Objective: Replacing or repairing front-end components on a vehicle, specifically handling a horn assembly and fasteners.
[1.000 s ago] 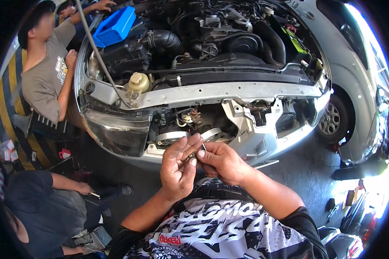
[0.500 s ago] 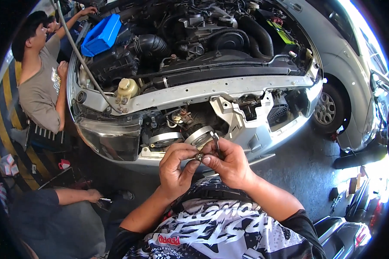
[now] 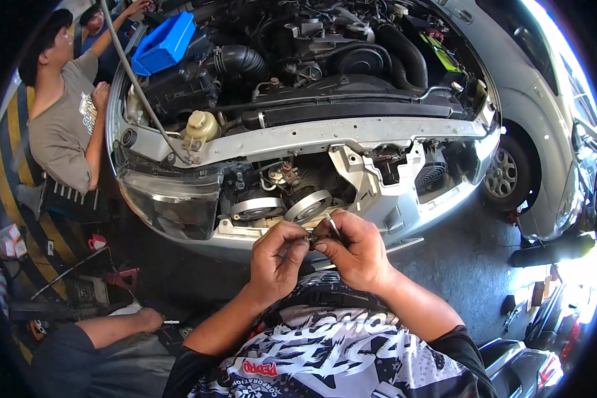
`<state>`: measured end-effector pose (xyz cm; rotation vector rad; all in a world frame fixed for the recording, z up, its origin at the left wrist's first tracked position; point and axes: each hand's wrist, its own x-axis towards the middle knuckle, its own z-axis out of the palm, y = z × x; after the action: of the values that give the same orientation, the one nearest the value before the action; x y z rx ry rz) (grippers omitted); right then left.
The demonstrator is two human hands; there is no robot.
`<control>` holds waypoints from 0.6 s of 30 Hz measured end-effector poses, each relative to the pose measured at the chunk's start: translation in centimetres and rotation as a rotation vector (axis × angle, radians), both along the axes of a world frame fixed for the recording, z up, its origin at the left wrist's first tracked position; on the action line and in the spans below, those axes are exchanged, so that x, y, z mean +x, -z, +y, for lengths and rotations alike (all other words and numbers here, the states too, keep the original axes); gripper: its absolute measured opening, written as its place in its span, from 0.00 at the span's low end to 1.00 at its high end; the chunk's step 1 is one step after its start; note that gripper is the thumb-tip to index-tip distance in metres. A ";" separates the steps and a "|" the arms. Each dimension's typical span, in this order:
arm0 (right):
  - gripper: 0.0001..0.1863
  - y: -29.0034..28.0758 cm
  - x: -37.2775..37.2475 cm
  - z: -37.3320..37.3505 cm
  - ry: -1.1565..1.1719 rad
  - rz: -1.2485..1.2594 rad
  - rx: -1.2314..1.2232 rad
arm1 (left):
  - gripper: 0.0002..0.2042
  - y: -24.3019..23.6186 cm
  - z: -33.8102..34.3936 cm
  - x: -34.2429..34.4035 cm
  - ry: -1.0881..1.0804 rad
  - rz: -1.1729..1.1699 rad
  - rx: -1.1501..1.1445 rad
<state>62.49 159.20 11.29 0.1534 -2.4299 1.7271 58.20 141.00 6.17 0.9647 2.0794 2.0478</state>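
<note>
In front of my chest, my left hand (image 3: 277, 257) and my right hand (image 3: 355, 251) meet at the fingertips. Both pinch a small dark metal fitting (image 3: 311, 239), mostly covered by the fingers. A slim silvery metal piece (image 3: 332, 224) also sticks up from between my right fingers; its kind does not show. Just beyond my hands is the car's opened front, where two round silver-rimmed horns or lamps (image 3: 309, 206) sit in the gap beside the headlight (image 3: 172, 199). Nothing in the car is touched by either hand.
Above the radiator support (image 3: 278, 144) lies the engine (image 3: 331, 46), with a blue tray (image 3: 163, 45) at its left. A person (image 3: 66, 126) leans at the car's left; another person's forearm (image 3: 116, 326) is at lower left. A second car (image 3: 544, 159) stands at right.
My view has shifted slightly, and my hands sit a little further right, still pinching the fitting. The silvery piece has tilted. The person at lower left has moved lower.
</note>
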 end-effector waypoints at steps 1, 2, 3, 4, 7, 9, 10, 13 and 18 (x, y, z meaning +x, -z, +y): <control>0.12 0.1 -0.1 0.1 -0.005 -0.002 -0.002 | 0.10 -0.5 0.9 0.5 -0.035 -0.108 0.140; 0.12 0.2 -0.2 0.2 -0.013 0.018 0.010 | 0.09 -0.8 1.4 0.8 -0.072 -0.215 0.280; 0.12 0.3 -0.3 0.3 -0.021 0.038 0.022 | 0.09 -0.7 1.4 0.8 -0.078 -0.215 0.279; 0.12 0.1 -0.4 0.5 -0.029 0.044 0.021 | 0.09 -0.5 1.4 0.8 -0.039 -0.226 0.250; 0.10 -0.4 -0.6 1.4 -0.094 0.134 0.123 | 0.10 0.0 1.5 1.0 0.011 -0.316 0.178; 0.10 -0.5 -1.2 2.3 -0.131 0.165 0.125 | 0.10 0.1 2.3 0.7 0.068 -0.423 0.221; 0.11 -0.5 -1.3 3.0 -0.142 0.171 0.128 | 0.10 -0.3 2.9 0.6 0.067 -0.471 0.232; 0.12 -0.4 -1.9 4.2 -0.183 0.161 0.114 | 0.12 -0.4 3.6 0.8 0.030 -0.569 0.215; 0.10 0.3 -3.0 3.9 -0.179 0.094 0.119 | 0.08 -1.0 3.8 1.2 -0.081 -0.576 0.231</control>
<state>59.48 163.08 10.94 0.4685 -2.5160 1.6012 59.39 144.85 7.20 0.2478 1.6290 2.2850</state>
